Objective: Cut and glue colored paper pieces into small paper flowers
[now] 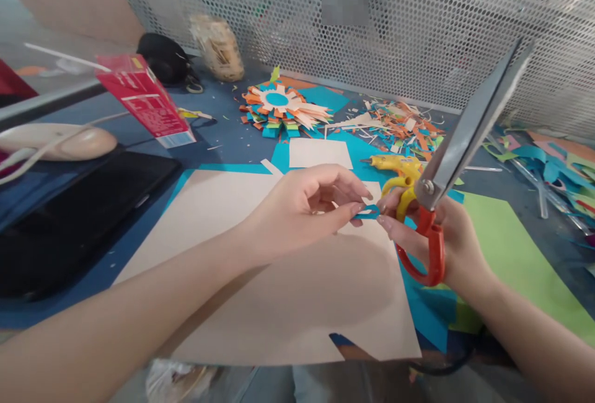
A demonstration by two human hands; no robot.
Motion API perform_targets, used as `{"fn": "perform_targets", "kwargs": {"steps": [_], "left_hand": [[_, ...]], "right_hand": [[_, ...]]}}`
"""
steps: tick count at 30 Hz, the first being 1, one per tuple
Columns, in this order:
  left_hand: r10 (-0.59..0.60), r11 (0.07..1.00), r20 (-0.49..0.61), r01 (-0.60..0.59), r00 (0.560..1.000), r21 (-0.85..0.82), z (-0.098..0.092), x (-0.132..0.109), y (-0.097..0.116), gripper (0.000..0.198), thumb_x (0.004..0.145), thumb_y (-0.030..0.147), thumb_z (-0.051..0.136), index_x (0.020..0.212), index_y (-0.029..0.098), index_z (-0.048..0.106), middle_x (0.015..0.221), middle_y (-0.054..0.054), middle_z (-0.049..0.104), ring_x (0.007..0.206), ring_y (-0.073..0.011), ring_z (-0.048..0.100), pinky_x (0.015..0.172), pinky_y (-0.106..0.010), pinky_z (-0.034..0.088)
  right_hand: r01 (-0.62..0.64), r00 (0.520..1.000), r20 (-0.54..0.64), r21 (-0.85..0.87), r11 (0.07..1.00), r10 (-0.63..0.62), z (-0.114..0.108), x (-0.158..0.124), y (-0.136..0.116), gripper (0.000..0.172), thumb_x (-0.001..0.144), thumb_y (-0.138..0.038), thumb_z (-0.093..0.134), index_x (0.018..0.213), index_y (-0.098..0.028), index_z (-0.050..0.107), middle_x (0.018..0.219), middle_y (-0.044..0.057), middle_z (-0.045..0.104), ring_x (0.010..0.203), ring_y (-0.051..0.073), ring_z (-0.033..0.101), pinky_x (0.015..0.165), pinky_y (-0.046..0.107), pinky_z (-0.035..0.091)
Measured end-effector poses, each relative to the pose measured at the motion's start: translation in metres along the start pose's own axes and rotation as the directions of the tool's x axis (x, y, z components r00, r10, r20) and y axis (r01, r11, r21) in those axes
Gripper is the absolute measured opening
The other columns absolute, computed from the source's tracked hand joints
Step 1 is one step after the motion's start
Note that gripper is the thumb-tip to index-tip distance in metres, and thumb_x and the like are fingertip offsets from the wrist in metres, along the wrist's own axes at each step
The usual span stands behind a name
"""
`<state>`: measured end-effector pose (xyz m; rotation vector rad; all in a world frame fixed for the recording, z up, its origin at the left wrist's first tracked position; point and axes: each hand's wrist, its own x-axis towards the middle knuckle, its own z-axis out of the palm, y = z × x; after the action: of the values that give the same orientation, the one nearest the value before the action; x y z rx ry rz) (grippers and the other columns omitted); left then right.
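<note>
My left hand (304, 208) is closed in a pinch on a small blue paper strip (370, 211), held above a large beige paper sheet (279, 304). My right hand (446, 242) grips orange-handled scissors (458, 149) whose steel blades point up and to the right, and its fingertips also touch the blue strip. A yellow glue gun (402, 170) lies just behind both hands.
A layered paper flower (281, 108) and a heap of paper scraps (400, 124) lie at the back near a perforated metal screen (418, 18). A red carton (144, 99), a black tablet (69, 211) and a beige handle (56, 141) are at left. Green paper (520, 260) lies at right.
</note>
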<state>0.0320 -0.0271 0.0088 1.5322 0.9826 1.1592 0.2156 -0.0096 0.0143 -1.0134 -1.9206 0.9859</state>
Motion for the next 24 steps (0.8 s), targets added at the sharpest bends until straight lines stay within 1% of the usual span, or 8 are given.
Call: {"fn": "perform_targets", "kwargs": {"steps": [3, 7, 12, 14, 18, 19, 22, 24], "left_hand": [[-0.01, 1.0, -0.004, 0.01, 1.0, 0.012, -0.0005, 0.0001, 0.0011, 0.008, 0.073, 0.012, 0.06, 0.078, 0.018, 0.059, 0.075, 0.0, 0.064, 0.062, -0.0088, 0.062, 0.048, -0.015, 0.049], [-0.015, 1.0, 0.006, 0.015, 1.0, -0.001, -0.0012, -0.0004, -0.0007, 0.008, 0.074, 0.011, 0.06, 0.079, 0.018, 0.059, 0.075, 0.001, 0.064, 0.063, -0.0094, 0.063, 0.048, -0.016, 0.049], [0.002, 0.998, 0.04, 0.001, 0.999, -0.064, -0.0015, -0.0013, -0.004, 0.014, 0.072, 0.009, 0.06, 0.082, 0.019, 0.06, 0.087, -0.002, 0.066, 0.067, -0.0105, 0.065, 0.047, -0.016, 0.049], [-0.002, 0.997, 0.055, 0.006, 0.998, -0.074, -0.0013, -0.0012, -0.0046, 0.014, 0.071, 0.009, 0.062, 0.082, 0.019, 0.06, 0.09, -0.003, 0.066, 0.071, -0.0116, 0.065, 0.048, -0.016, 0.049], [-0.016, 0.998, 0.06, 0.02, 0.998, -0.059, -0.0014, -0.0004, -0.0046, 0.016, 0.07, 0.01, 0.065, 0.084, 0.018, 0.062, 0.094, -0.004, 0.066, 0.084, -0.0149, 0.064, 0.056, -0.018, 0.052], [-0.017, 0.999, 0.059, 0.02, 0.998, -0.048, -0.0018, -0.0002, -0.0043, 0.016, 0.07, 0.012, 0.065, 0.084, 0.018, 0.062, 0.094, -0.004, 0.066, 0.083, -0.0144, 0.064, 0.056, -0.018, 0.052], [-0.04, 0.999, 0.049, 0.04, 0.998, 0.004, -0.0035, 0.0001, -0.0026, 0.013, 0.074, 0.017, 0.063, 0.087, 0.017, 0.063, 0.087, -0.003, 0.068, 0.068, -0.0117, 0.065, 0.044, -0.016, 0.047], [-0.044, 0.998, 0.029, 0.042, 0.999, 0.054, -0.0048, 0.0001, -0.0015, 0.013, 0.075, 0.021, 0.063, 0.088, 0.017, 0.063, 0.084, -0.003, 0.069, 0.068, -0.0126, 0.065, 0.046, -0.017, 0.049]], "right_hand": [[0.035, 0.999, -0.014, 0.005, 0.999, -0.035, -0.0003, -0.0004, 0.0012, 0.011, 0.073, -0.019, 0.063, 0.077, -0.022, 0.054, 0.081, 0.001, 0.06, 0.078, 0.016, 0.058, 0.066, 0.027, 0.05], [0.026, 0.999, -0.047, -0.014, 1.0, -0.027, -0.0005, -0.0002, 0.0008, 0.012, 0.071, -0.017, 0.063, 0.075, -0.022, 0.053, 0.075, -0.001, 0.058, 0.072, 0.014, 0.057, 0.064, 0.027, 0.05], [0.019, 0.998, -0.059, -0.055, 0.998, -0.022, 0.0001, 0.0006, -0.0012, 0.011, 0.072, -0.02, 0.064, 0.074, -0.021, 0.053, 0.074, -0.001, 0.059, 0.069, 0.013, 0.057, 0.062, 0.027, 0.05], [0.024, 0.998, -0.061, -0.065, 0.998, -0.028, 0.0005, 0.001, -0.0016, 0.011, 0.071, -0.019, 0.064, 0.074, -0.021, 0.053, 0.074, -0.001, 0.059, 0.069, 0.014, 0.058, 0.062, 0.027, 0.05], [0.027, 0.999, -0.041, -0.048, 0.998, -0.029, 0.0004, 0.0012, -0.0017, 0.012, 0.069, -0.017, 0.063, 0.072, -0.021, 0.052, 0.073, -0.001, 0.059, 0.068, 0.014, 0.058, 0.062, 0.026, 0.05], [0.025, 0.999, -0.037, -0.048, 0.999, -0.027, 0.0001, 0.0011, -0.0016, 0.011, 0.069, -0.017, 0.063, 0.071, -0.021, 0.052, 0.072, -0.001, 0.059, 0.068, 0.014, 0.058, 0.063, 0.026, 0.05], [0.026, 0.999, -0.031, -0.074, 0.997, -0.028, -0.0009, 0.0009, -0.0008, 0.011, 0.069, -0.018, 0.063, 0.07, -0.021, 0.053, 0.071, -0.001, 0.058, 0.068, 0.013, 0.057, 0.063, 0.026, 0.05], [0.027, 0.999, -0.021, -0.073, 0.997, -0.029, -0.0011, 0.0009, -0.0002, 0.01, 0.07, -0.019, 0.063, 0.071, -0.021, 0.053, 0.073, -0.001, 0.058, 0.069, 0.014, 0.057, 0.065, 0.026, 0.05]]}}
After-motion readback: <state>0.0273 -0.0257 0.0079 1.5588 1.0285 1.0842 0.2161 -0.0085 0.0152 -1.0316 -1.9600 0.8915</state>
